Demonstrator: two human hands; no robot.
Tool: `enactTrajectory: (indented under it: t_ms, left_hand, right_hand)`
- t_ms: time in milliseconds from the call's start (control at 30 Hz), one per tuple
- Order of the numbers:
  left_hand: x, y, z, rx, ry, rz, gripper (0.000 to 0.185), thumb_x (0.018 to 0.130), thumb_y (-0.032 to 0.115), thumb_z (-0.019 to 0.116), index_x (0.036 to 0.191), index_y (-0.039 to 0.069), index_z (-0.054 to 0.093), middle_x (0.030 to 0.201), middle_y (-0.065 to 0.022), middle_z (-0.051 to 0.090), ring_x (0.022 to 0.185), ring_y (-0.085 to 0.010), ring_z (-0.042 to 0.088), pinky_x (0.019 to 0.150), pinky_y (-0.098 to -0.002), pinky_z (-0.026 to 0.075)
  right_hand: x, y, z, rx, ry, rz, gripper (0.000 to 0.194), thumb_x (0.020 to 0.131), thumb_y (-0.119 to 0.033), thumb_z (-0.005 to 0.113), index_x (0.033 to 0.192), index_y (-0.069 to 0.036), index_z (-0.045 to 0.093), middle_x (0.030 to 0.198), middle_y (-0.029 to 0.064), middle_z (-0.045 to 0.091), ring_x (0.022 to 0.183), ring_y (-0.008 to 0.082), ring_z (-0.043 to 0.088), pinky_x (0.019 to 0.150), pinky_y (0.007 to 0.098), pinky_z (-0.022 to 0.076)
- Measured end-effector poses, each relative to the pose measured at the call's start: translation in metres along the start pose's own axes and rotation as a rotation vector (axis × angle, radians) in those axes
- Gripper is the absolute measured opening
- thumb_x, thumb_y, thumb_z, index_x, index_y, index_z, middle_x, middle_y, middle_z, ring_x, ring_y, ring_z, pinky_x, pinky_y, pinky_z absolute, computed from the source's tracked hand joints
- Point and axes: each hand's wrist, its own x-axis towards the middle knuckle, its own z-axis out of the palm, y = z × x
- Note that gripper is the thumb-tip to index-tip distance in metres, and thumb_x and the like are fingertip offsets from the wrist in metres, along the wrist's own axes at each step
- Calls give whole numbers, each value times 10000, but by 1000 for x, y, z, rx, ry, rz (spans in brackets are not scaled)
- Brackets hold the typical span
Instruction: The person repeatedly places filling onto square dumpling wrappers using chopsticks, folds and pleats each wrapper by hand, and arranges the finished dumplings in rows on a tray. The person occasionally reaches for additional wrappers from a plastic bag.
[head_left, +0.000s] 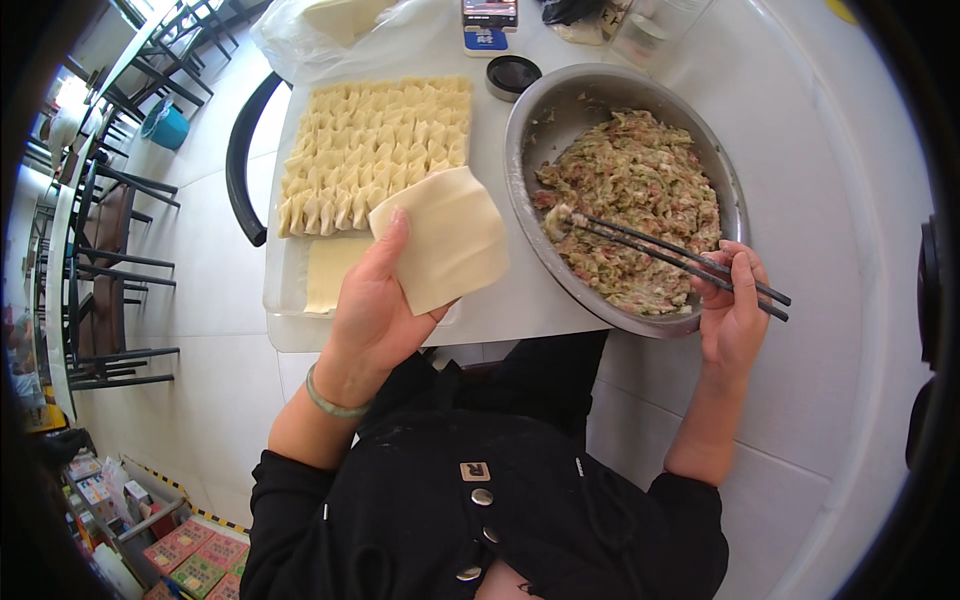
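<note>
A stack of square dough wrappers (454, 240) lies in my left hand (386, 307), thumb on top; how many is hidden. My right hand (731, 300) grips a pair of dark chopsticks (660, 259), whose tips hold a small lump of filling (559, 221) at the left inner side of a steel bowl (630, 326). Minced meat and greens filling (637, 195) fills much of the bowl. Rows of folded dumplings (375, 150) stand in a clear plastic tray (281, 300) left of the bowl. More flat wrappers (334, 274) lie at the tray's near end, partly behind my left hand.
Behind the bowl are a dark round lid (514, 75), a phone on a stand (490, 15) and a clear container (645, 37). A plastic bag with wrappers (330, 30) lies at the table's far left. A black curved chair back (244, 165) stands beside the table's left edge.
</note>
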Motion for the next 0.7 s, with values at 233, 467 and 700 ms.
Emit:
enactTrajectory:
  t_ms: [233,467,700]
  left_hand:
    - [20,-15,22,60,-14,-69,482,1024,358,355,1385,40,389,1351,-109,497,1246,-261,489,1028,-406,406]
    - [24,-23,34,4,-66,-121,504,1024,369,341,1380,15,394,1369,-132,487,1256,-290,481,1060,-430,379]
    - [20,-29,36,-58,-143,-159,504,1020,382,348,1352,12,427,1325,-121,527,1211,-276,519,1037,-423,404]
  right_hand:
    - [-2,-8,-11,93,174,-110,263,993,-190,469,1072,40,569,917,140,650,809,230,682,675,298,606]
    - [-6,-21,-19,238,224,-169,284,1003,-230,454,1037,25,575,923,146,640,783,229,676,657,300,598]
    - [-34,-17,21,93,-177,-324,326,1023,-255,393,998,34,541,950,203,574,771,274,645,629,326,560]
